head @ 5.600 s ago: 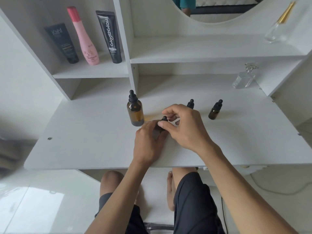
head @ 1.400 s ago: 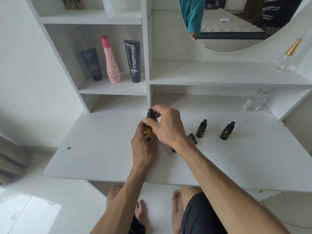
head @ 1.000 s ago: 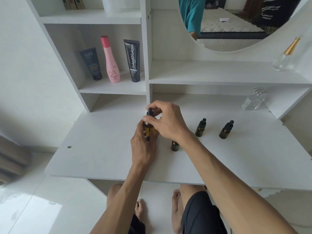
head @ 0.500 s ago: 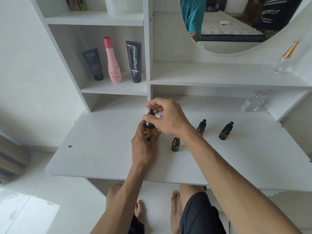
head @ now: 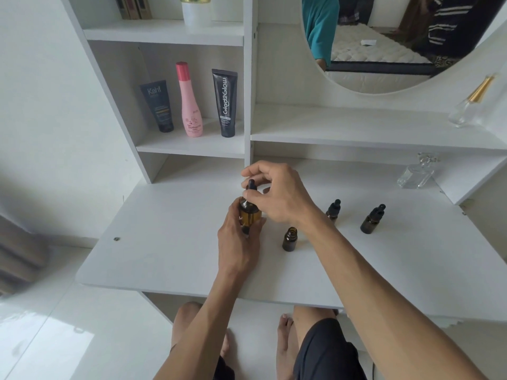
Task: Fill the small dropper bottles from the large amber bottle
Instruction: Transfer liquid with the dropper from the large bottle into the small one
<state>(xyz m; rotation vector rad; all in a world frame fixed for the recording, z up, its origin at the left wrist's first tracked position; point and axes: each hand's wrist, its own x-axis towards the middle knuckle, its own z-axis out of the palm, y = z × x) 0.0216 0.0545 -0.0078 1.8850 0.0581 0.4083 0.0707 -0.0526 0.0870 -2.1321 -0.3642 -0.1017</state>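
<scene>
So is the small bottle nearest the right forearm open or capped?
Open. The small bottle stands upright with a bare round mouth and no dropper cap. Whether it holds liquid, cannot tell.

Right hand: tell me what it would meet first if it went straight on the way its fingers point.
The right hand points left, already pinching the dropper cap of the large amber bottle. Past the cap the way looks free to the shelf's side panel, though depth is unclear.
</scene>
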